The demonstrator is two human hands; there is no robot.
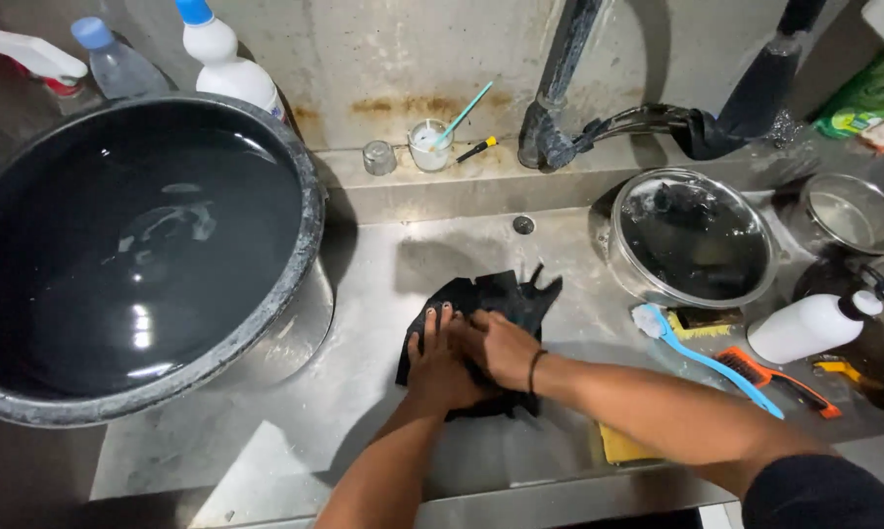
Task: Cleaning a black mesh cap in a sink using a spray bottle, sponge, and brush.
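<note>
Far left, a big black tub (pixel 138 255) full of dark water sits in the sink, with spray and squeeze bottles (pixel 221 64) behind it by the wall. A small cup with a teal brush (pixel 432 142) stands on the back ledge.

Centre: a black cloth (pixel 496 304) lies wet and crumpled on the steel table (pixel 364 294), right in front of me. My left hand (pixel 440 358) presses flat on its left part, fingers spread, not clenched. My right hand (pixel 501 348) crosses over and curls into the cloth's middle, bunching fabric in a loose grip.

Looks soft, limp, soaked, so heavier than dry and likely slippery with soap; not fragile. Best taken by a bunched fold or an edge, since a flat palm only pins it.

Right: a blue brush (pixel 702 358), an orange brush (pixel 775 377), a white bottle (pixel 805 328), a pot with a glass lid (pixel 692 240), a steel bowl (pixel 854 216). A yellow sponge (pixel 623 446) peeks from under my right forearm.
</note>
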